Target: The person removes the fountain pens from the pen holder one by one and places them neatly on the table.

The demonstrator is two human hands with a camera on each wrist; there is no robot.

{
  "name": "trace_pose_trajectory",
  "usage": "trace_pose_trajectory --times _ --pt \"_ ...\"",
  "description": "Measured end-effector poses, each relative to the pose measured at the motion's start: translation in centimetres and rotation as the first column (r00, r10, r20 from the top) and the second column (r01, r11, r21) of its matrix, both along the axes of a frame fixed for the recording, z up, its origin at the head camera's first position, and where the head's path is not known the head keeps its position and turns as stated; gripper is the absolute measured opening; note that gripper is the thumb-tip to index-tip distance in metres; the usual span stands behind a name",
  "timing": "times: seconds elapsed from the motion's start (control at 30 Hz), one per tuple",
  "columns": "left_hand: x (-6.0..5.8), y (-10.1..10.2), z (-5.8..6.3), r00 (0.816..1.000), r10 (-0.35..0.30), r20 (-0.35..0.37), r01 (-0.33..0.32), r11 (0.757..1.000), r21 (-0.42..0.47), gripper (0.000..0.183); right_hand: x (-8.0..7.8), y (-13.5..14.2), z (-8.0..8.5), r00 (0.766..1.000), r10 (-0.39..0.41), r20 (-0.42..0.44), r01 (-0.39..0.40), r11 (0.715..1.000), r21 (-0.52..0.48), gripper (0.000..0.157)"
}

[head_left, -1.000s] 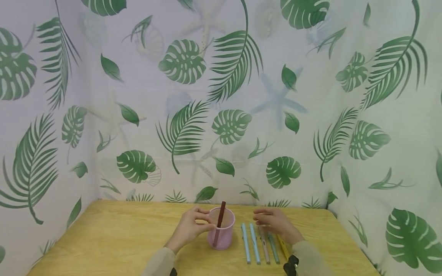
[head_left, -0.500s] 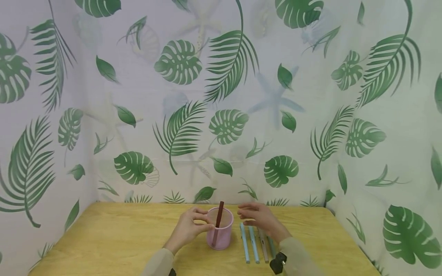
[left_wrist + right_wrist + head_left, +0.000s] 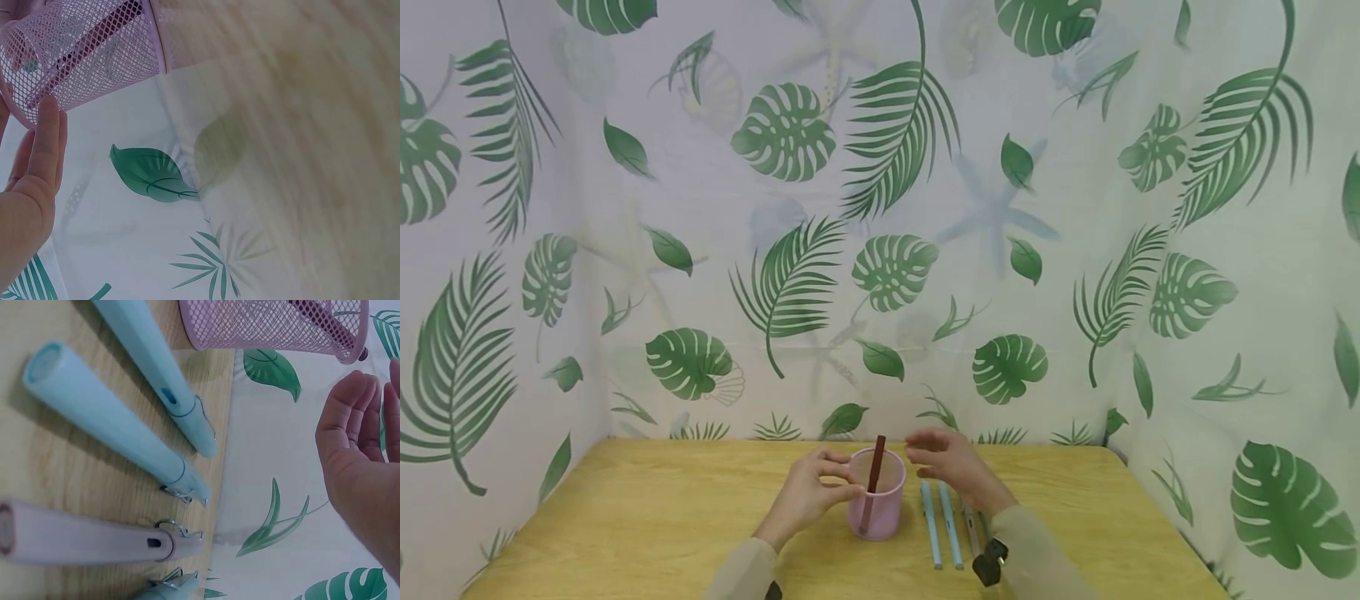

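A pink mesh pen holder (image 3: 887,515) stands upright on the table. Inside it a dark red pen (image 3: 877,462) leans, its top sticking out above the rim. My left hand (image 3: 806,497) holds the holder at its left side, thumb and fingers at the rim. To the right of the rim hovers my right hand (image 3: 958,471), fingers loosely bent, with nothing in them. Below it lie two light blue pens (image 3: 931,525) and a greyish-mauve pen (image 3: 81,537), side by side. A teal pen (image 3: 169,590) shows partly at the bottom of the right wrist view.
The yellow wood-grain table (image 3: 670,517) ends at a white curtain (image 3: 820,367) printed with green leaves, which encloses the back and both sides. My right forearm and sleeve (image 3: 1045,554) cover part of the table right of the pens.
My right hand has moved left from over the pens toward the holder's rim, and its forearm now hides the yellow pen. The left hand keeps its place on the holder.
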State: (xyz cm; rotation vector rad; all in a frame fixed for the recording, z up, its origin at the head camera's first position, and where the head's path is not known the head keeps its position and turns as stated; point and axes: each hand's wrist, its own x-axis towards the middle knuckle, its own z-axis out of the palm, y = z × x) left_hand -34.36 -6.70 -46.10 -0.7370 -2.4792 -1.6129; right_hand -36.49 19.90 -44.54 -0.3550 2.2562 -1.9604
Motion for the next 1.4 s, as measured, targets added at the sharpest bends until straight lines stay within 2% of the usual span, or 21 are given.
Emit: trace_pose_trajectory --times 0.17,0.43,0.67,0.83,1.2,1.4 --pt "0.1 -0.1 -0.1 1.0 0.018 -0.023 -0.018 1.0 -0.01 0.014 -0.4 -0.8 0.1 0.999 0.01 -0.04 -0.009 1.0 0.021 0.035" --pt "0.0 -0.1 0.0 1.0 -0.01 0.016 0.01 1.0 0.013 0.016 -0.8 -1.6 0.0 0.992 0.069 -0.104 -0.067 0.998 0.023 0.04" --pt "0.1 -0.2 -0.2 1.0 0.017 -0.004 -0.017 0.999 -0.031 0.016 -1.1 -2.5 0.1 0.99 0.091 -0.104 -0.087 0.995 0.045 0.042" --pt "0.0 -0.1 -0.1 1.0 0.006 0.002 -0.006 1.0 -0.02 0.016 -1.2 -3.0 0.2 0.987 0.116 -0.109 -0.11 0.992 0.064 0.04" --pt "0.0 -0.1 -0.2 1.0 -0.003 -0.01 0.003 1.0 -0.023 0.015 -1.8 -3.3 -0.4 0.985 0.119 -0.126 -0.107 0.989 0.099 0.039" --pt "0.0 -0.1 -0.1 1.0 -0.007 0.013 0.006 1.0 0.004 0.015 -1.9 -3.6 -0.4 0.99 0.086 -0.112 -0.074 0.992 0.104 0.033"
